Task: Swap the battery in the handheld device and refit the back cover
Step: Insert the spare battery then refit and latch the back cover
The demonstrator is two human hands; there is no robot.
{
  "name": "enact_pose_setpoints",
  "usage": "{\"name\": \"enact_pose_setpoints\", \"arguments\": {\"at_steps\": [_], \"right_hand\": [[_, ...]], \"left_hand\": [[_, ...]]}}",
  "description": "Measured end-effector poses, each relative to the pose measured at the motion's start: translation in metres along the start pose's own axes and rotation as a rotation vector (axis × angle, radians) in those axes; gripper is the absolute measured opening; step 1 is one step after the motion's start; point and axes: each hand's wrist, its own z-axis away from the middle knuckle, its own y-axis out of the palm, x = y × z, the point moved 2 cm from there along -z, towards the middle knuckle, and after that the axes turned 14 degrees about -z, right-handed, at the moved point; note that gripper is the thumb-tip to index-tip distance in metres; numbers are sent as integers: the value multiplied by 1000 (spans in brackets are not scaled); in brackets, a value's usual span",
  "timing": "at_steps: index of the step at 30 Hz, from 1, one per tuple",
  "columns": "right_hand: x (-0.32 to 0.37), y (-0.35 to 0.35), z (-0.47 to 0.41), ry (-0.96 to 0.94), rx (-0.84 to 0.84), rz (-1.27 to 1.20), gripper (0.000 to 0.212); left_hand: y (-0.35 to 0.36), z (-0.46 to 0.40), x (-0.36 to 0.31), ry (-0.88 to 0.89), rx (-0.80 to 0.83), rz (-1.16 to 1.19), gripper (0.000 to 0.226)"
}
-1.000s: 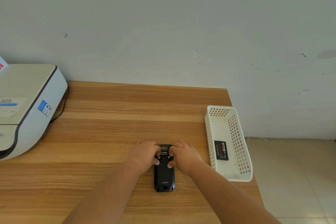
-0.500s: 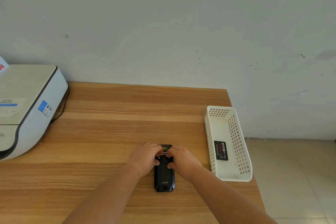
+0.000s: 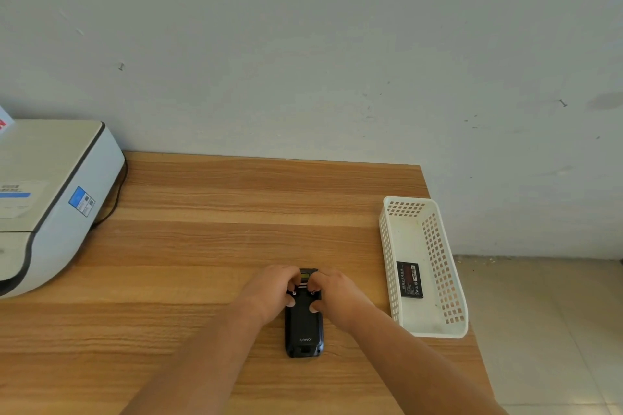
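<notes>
Wooden table [image 3: 209,246] against a scuffed pale wall [image 3: 303,44].

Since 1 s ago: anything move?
Both hands drew inward: the left hand and right hand fingertips now crowd the far end of the handheld device, thumbs on its back. Nothing gripped or released. Device, basket and the battery in it stayed put.

Both hands, left [image 3: 269,291] and right [image 3: 337,293], cover the sides of the device's [image 3: 304,323] upper end. The printer [image 3: 50,199] is cut off by the left edge. Print on the battery [image 3: 409,280] in the basket [image 3: 438,266] is too small to read.
</notes>
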Motion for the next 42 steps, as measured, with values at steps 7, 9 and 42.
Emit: {"name": "enact_pose_setpoints", "arguments": {"at_steps": [7,9,42], "right_hand": [[-3,2,-1,15,-14,-32,35],[-2,2,-1,22,-10,-34,35],[-10,3,-3,134,-32,-48,36]], "left_hand": [[6,-1,1,-78,-5,83,29],[6,-1,1,-87,-5,92,28],[8,11,-2,-148,-84,-110,20]]}}
